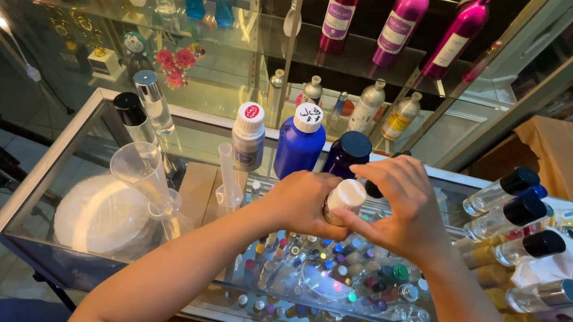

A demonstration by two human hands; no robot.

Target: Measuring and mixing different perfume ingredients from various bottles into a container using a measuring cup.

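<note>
Fingers of the left hand are curled tight around a small bottle, so that only its neck and its white cap show above the fist. The right hand arches over from the other side; its thumb and forefinger close on the white cap, pinching it from the right, while the remaining fingers fan loosely above. The small bottle thus sits between both hands, held just above the glass tabletop, near its middle. Behind the hands stand a blue bottle with a white lid, a dark navy bottle and a white-capped grey bottle. To the left stand a clear plastic funnel, a thin measuring tube and two tall clear bottles with dark caps. On the right, several clear bottles with black caps lie on their sides beside a white cloth. Under the glass lie many small coloured vials.
</note>
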